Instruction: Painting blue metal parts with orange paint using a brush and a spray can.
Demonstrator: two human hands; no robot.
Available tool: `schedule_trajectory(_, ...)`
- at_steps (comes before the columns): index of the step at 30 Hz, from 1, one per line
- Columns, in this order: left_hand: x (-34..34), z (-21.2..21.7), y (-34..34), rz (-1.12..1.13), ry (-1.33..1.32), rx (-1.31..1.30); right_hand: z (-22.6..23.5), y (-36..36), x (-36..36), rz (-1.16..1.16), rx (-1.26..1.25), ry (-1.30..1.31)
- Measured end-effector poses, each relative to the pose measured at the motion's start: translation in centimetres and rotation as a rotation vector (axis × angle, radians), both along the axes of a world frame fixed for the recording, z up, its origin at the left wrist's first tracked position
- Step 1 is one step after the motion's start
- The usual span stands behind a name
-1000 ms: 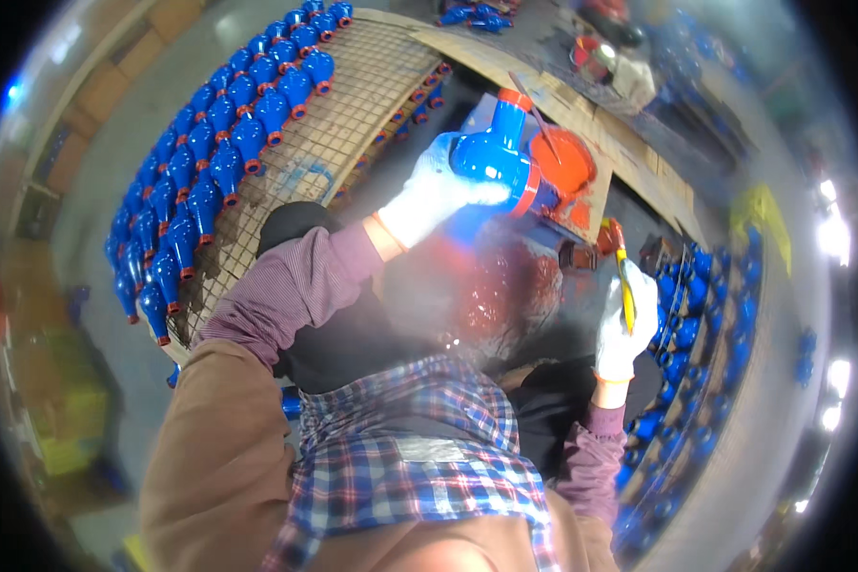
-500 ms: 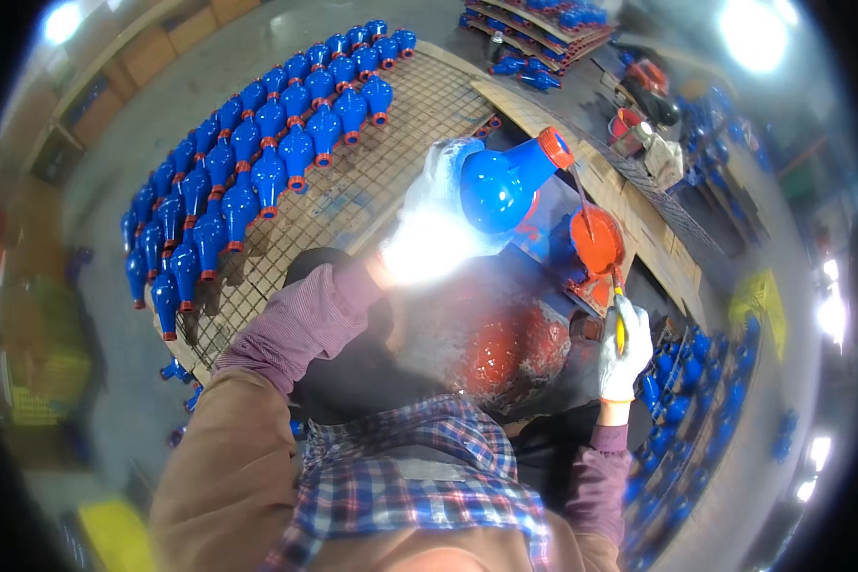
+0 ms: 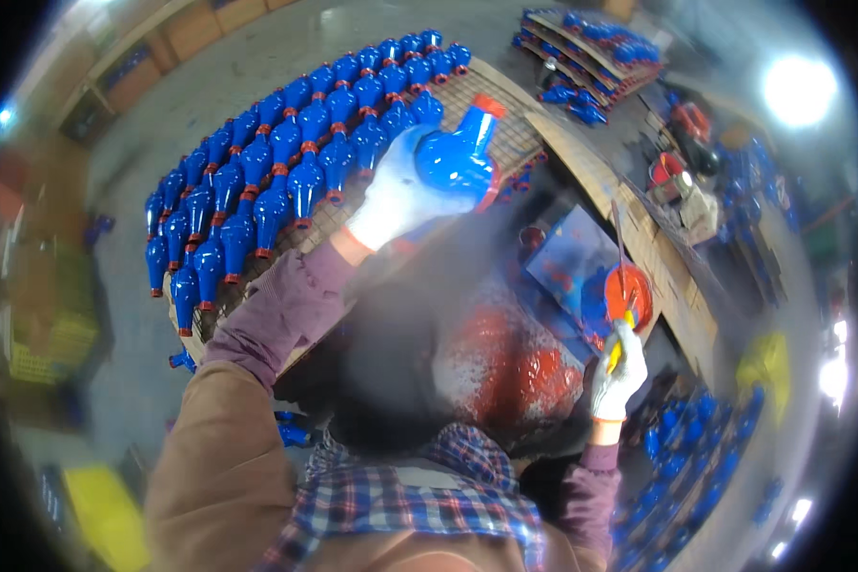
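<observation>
Progress, judged: many blue bulb-shaped castings (image 3: 286,162) with red collars already racked in rows on wire mesh tabletop (image 3: 505,124), 10–12 o'clock. Left hand (image 3: 396,195), gloved, grip clenched round blue casting (image 3: 459,157), aloft at 12. Right hand (image 3: 620,367) grasping yellow-handled brush (image 3: 622,329) over red paint tin (image 3: 629,291), 3 o'clock. More blue parts (image 3: 696,448) at 4 o'clock, finish unclear.

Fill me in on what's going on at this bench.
A person in white gloves is painting cast parts. The left hand holds a blue bulb-shaped part with a red neck above the mesh rack, where rows of blue painted parts lie. The right hand holds a yellow-handled brush at the red paint pot.
</observation>
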State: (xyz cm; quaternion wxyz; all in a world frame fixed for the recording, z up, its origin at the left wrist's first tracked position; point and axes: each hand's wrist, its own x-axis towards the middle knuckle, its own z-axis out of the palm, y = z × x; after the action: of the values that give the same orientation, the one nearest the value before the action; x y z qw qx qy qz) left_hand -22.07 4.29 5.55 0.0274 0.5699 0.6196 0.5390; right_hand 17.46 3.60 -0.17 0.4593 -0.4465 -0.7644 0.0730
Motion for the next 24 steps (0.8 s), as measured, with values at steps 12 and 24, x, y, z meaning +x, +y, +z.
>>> schedule_trajectory(12,-7.7,-8.2,3.5,-0.459,-1.227,-0.303,-5.7,9.5,-13.7,0.302,-0.100,0.175)
schedule_trajectory(24,-6.8,-12.7,27.5,-0.103,-0.500,-0.332,0.9,13.2,-2.5,0.216,0.206,-0.184)
